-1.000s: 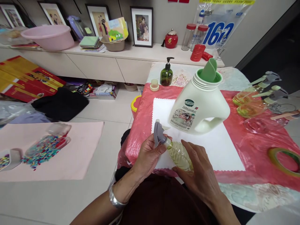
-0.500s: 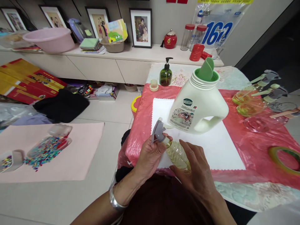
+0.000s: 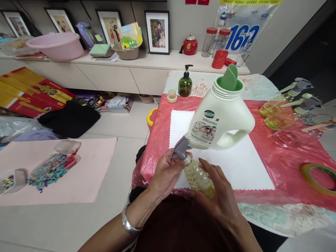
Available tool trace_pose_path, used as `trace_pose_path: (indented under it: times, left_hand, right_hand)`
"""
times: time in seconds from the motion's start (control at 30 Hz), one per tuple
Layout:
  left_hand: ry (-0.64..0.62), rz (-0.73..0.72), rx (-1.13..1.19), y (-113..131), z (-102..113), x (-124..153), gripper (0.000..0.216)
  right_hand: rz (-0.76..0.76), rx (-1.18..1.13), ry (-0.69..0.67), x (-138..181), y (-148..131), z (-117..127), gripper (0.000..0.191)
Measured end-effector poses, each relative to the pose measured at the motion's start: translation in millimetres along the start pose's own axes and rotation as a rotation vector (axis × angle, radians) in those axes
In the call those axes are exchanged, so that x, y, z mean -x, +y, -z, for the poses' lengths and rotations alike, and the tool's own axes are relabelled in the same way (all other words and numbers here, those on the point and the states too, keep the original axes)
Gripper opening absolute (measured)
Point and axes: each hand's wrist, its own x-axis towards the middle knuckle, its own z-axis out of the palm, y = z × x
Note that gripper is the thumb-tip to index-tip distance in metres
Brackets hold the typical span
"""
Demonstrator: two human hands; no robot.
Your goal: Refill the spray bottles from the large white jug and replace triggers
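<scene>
A clear, ribbed spray bottle [image 3: 197,174] with some yellowish liquid lies tilted between my hands, above the near edge of a white sheet [image 3: 236,171]. Its grey trigger spray head [image 3: 180,148] points up and away from me. My left hand [image 3: 168,175] is closed round the neck just under that head. Around the bottle's lower body curls my right hand [image 3: 219,190], thumb on the near side. Right behind stands a large pale-green detergent jug [image 3: 223,115] with its cap off and a green spout [image 3: 230,78] showing in the mouth.
A cream cap [image 3: 172,96] and a green pump bottle [image 3: 185,84] stand at the far left of the table. To the right lie several spray bottles [image 3: 279,117] and a roll of tape [image 3: 319,177]. Red plastic [image 3: 157,154] covers the table. Beads [image 3: 49,173] lie on a pink sheet at left.
The spray bottle has turned about its length, so its grey head now points more to the right and up, near the jug. Both hands keep their hold.
</scene>
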Motion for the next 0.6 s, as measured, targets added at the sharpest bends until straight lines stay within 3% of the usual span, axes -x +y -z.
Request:
trace_pose_path:
  times: [0.17, 0.33, 0.6]
  left_hand:
    - [-0.081, 0.003, 0.037, -1.1, -1.9, 3.5, 0.034]
    - [-0.055, 0.033, 0.071, -5.9, -1.1, 1.6, 0.044]
    - [-0.097, 0.054, 0.078, 1.9, -0.2, 1.1, 0.044]
  right_hand:
    - [-0.061, -0.118, -0.034, 1.5, 1.2, -2.4, 0.069]
    - [-0.089, -0.171, -0.038, 0.6, -1.1, -5.9, 0.073]
    - [-0.271, -0.68, -0.182, 1.8, -0.7, -6.6, 0.081]
